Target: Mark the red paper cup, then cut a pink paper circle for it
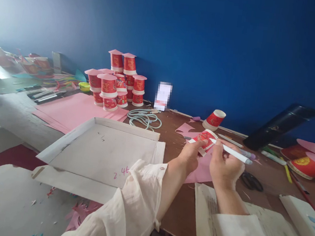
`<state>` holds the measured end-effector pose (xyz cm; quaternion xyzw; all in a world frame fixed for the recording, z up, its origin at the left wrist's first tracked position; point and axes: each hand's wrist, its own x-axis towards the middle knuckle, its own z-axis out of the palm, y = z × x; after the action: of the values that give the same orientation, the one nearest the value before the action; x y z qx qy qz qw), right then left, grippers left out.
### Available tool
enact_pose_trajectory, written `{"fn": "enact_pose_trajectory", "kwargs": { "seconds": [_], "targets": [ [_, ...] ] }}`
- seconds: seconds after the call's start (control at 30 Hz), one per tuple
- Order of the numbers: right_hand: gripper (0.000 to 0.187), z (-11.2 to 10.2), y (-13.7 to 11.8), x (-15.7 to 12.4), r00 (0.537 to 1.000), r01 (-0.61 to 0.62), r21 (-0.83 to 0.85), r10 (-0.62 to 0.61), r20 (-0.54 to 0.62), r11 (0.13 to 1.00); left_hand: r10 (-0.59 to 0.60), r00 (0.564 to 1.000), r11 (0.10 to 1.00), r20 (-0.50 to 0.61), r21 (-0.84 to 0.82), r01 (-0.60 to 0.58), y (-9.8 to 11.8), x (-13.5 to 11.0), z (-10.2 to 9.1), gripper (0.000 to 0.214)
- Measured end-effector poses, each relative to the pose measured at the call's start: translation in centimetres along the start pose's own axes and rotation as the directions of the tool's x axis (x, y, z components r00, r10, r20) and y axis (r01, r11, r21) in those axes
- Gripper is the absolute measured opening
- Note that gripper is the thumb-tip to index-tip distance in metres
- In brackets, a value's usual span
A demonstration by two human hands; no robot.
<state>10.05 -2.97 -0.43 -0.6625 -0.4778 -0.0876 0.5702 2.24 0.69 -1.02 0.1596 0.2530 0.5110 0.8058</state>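
Observation:
My left hand (190, 154) is closed round a red paper cup (203, 138) lying on its side over a pink paper sheet (201, 170). My right hand (224, 164) grips a white pen (234, 152), its tip touching the cup's side. Another red cup (214, 120) lies tilted just behind, beside pink paper offcuts (184, 128).
A stack of red cups with pink lids (116, 83) stands at the back. A shallow white cardboard tray (101, 151), pink sheets (70, 110), a coiled cable (144, 118), scissors (251, 180), markers (274, 157), a black cylinder (280, 126) and printed papers (252, 231) surround the hands.

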Motion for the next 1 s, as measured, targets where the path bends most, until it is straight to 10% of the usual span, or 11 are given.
{"fn": "enact_pose_trajectory", "kwargs": {
  "seconds": [1.0],
  "targets": [
    [0.036, -0.05, -0.19, -0.08, 1.000, 0.009, 0.006, -0.009, 0.003, 1.000, -0.006, 1.000, 0.999, -0.021, 0.054, 0.007, -0.11, 0.25, -0.16, 0.011]
  ]
}}
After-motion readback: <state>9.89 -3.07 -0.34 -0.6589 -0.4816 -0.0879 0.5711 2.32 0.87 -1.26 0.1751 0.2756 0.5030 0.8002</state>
